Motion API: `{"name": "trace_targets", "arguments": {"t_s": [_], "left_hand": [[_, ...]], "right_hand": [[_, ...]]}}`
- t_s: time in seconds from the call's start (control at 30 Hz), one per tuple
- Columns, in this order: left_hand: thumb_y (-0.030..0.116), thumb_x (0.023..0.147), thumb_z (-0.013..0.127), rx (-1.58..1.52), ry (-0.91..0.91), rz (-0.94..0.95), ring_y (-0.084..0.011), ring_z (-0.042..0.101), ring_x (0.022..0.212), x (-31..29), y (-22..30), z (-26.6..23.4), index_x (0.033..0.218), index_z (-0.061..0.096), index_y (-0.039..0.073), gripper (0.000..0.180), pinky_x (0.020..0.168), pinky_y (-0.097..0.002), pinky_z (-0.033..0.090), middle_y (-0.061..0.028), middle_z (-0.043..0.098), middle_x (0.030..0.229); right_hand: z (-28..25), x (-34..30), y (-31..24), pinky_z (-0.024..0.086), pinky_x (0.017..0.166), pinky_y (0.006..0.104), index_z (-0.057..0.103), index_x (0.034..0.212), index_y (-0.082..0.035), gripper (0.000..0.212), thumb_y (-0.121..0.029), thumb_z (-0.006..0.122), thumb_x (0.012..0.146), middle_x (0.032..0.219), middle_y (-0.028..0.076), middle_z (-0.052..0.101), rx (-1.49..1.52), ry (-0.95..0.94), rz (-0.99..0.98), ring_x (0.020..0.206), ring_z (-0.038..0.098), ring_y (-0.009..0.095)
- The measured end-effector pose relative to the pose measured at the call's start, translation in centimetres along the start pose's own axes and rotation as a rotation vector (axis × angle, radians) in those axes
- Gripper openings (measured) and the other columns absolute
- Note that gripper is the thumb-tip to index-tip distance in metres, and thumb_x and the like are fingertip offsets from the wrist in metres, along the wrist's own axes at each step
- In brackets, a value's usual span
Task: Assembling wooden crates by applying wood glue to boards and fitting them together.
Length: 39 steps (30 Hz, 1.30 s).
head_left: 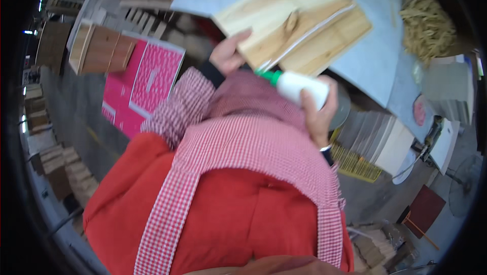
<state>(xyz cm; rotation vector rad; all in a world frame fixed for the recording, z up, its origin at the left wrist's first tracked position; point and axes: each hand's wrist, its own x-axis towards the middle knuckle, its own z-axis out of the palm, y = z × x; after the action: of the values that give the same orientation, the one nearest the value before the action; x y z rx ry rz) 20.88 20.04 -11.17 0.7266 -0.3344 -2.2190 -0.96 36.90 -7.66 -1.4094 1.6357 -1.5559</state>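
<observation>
My right hand (322, 110) is wrapped round a white glue bottle (299, 87) with a green nozzle, which is tilted toward a pale wooden board (314, 8). The nozzle tip is at the board's near edge, where a white line of glue (309, 34) starts and runs across the wood to the far right. A dark knot shows in the board. At the left near edge, my left hand (228, 52) holds the board, with some of its fingers hidden. The board rests on a light grey table (365, 62) and reaches over its near edge.
A bright pink box (144, 79) stands left of my arm, with a wooden box (101, 49) beside it. Wood strips (428, 26) are heaped at the far right. Stacked panels (375, 138) and a yellow crate (350, 161) stand low at the right, a fan (464, 181) beyond.
</observation>
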Motion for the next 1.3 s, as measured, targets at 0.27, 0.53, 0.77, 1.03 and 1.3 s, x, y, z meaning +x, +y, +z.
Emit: {"name": "trace_targets", "arguments": {"t_s": [0.27,0.53,0.77,1.03,1.3], "left_hand": [[0.011,0.094,0.056,0.091,-0.113,-0.004,-0.026,0.044,0.128,-1.8,1.7,5.4,0.14,0.032,0.001,0.052,0.109,-0.0402,0.036,-0.0149,0.042,0.141],[0.012,0.095,0.055,-0.049,-0.452,-0.027,-0.0256,0.045,0.126,14.0,-0.7,22.1,0.136,0.035,0.001,0.048,0.111,-0.0389,0.034,-0.015,0.045,0.137],[0.015,0.095,0.057,-0.205,-0.438,0.103,-0.0284,0.047,0.124,36.1,-2.7,31.2,0.132,0.039,0.005,0.043,0.107,-0.0474,0.037,-0.0142,0.049,0.133],[0.027,0.097,0.053,0.429,-0.446,-0.087,-0.0259,0.055,0.115,23.5,2.8,24.0,0.116,0.052,-0.004,0.036,0.102,-0.0375,0.045,-0.0148,0.058,0.118],[0.028,0.096,0.055,0.513,0.4,-0.101,-0.0119,0.055,0.07,-3.8,1.0,2.3,0.094,0.056,0.006,0.022,0.065,-0.0234,0.045,-0.0021,0.056,0.079]], "right_hand": [[-3.8,2.8,-2.2,0.042,0.046,0.0239,0.047,0.115,0.0,0.05,-0.037,0.062,0.085,0.089,0.01,0.055,0.401,0.505,0.086,0.061,0.053,0.013],[-11.0,3.9,-1.0,0.039,0.044,0.024,0.043,0.117,0.0,0.054,-0.043,0.056,0.087,0.089,0.013,0.054,0.48,0.865,0.061,0.056,0.05,0.016],[-11.4,4.2,0.2,0.036,0.045,0.023,0.048,0.115,0.003,0.048,-0.04,0.051,0.092,0.081,0.011,0.056,0.391,0.922,0.106,0.055,0.049,0.014],[-10.9,7.5,3.0,0.039,0.047,0.0246,0.046,0.116,0.002,0.046,-0.036,0.056,0.091,0.085,0.012,0.057,0.431,0.797,0.23,0.06,0.052,0.014],[-7.7,16.2,7.6,0.042,0.046,0.0269,0.046,0.116,0.0,0.038,-0.021,0.064,0.089,0.09,0.01,0.058,0.284,0.469,0.198,0.061,0.054,0.015]]}}
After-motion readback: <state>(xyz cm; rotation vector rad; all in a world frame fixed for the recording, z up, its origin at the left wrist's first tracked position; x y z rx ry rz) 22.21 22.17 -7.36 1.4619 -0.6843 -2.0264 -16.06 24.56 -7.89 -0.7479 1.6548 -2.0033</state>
